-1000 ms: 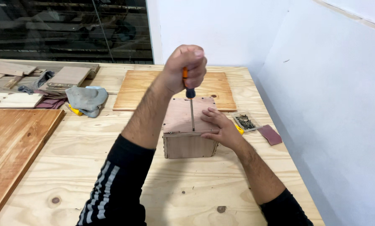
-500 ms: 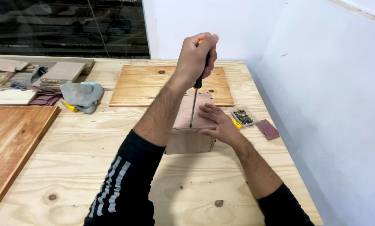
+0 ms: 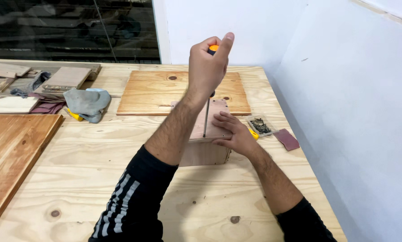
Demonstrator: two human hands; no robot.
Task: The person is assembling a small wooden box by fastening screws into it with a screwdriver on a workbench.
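Pale plywood workbench point(image 3: 120, 179) against white walls. Left hand point(image 3: 207, 67) closed around the orange-and-black handle of a long steel screwdriver point(image 3: 205, 117), shaft upright, tip on the top of a small reddish-brown wooden box point(image 3: 205, 145) near the bench's right edge. Right hand point(image 3: 232, 132) lies flat, fingers spread, on the box lid just beside the tip. Judged best practice: shaft vertical, firm downward pressure, box pinned. Screw head too small to see; forearm hides the box's left side.

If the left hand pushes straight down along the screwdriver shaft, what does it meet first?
The left hand would likely drive the screwdriver tip into the wooden box top, where it already seems to rest, beside the right hand.
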